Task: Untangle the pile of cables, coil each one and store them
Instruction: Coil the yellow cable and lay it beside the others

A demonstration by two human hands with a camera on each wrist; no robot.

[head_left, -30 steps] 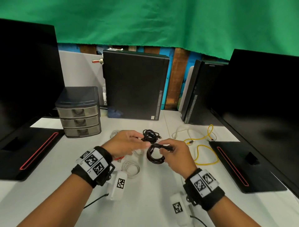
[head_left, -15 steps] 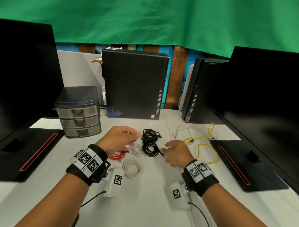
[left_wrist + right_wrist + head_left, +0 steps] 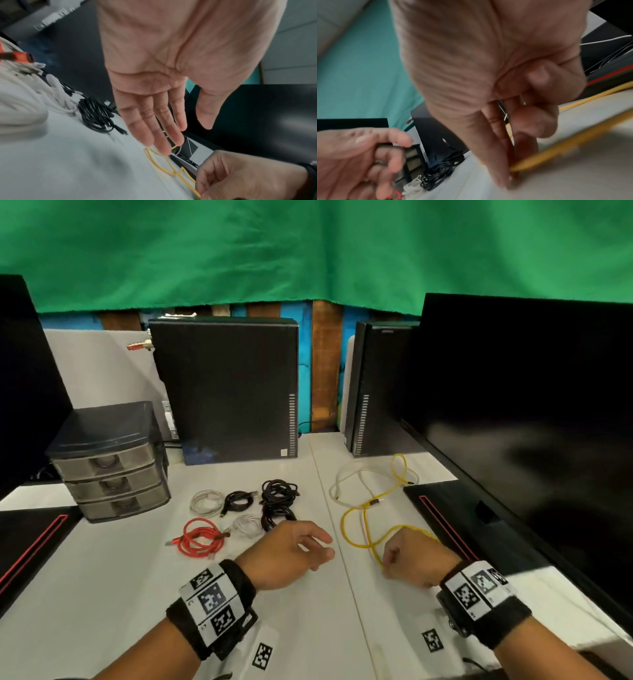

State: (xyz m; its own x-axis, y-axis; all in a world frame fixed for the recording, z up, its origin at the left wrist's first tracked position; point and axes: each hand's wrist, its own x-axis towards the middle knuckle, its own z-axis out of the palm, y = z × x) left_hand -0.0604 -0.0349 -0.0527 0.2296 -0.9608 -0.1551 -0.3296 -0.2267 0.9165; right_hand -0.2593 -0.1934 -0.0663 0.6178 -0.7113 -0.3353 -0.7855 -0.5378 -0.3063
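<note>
Since half a second ago, both hands have been shifted right, away from the coiled black cable [image 3: 275, 517]. Only the wrist views show the right hand [image 3: 416, 559] pinching the yellow cable [image 3: 356, 534] between thumb and fingers against the desk [image 3: 137, 577]. The left hand [image 3: 289, 553] is held open, fingers extended, just left of that grip.
</note>
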